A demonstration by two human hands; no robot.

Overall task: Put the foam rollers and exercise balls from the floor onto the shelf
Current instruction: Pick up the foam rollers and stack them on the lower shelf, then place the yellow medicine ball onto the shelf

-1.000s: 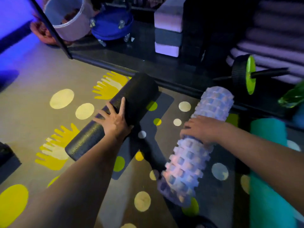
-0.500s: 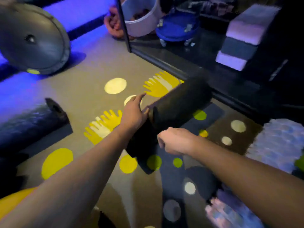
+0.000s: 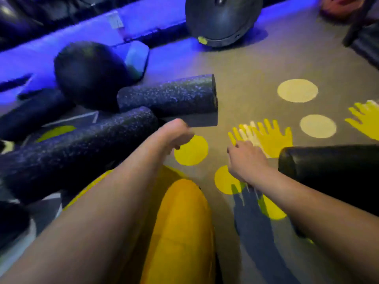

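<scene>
The left grip (image 3: 174,134) is curled at the right end of the near speckled foam roller (image 3: 78,144) on the floor (image 3: 256,58) (I cannot tell if it holds it). The right grip (image 3: 245,160) hangs loose, holding nothing, just left of a smooth black roller (image 3: 332,171). A black ball (image 3: 88,72) lies far left.

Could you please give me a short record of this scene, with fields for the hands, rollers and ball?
long speckled roller: lying on the floor, left side
short speckled roller: just behind it
smooth black roller: beside the right forearm
dark ball: behind both speckled rollers
left hand: fingers curled, by the long speckled roller's end; grip unclear
right hand: loosely curled above the floor, holding nothing
</scene>
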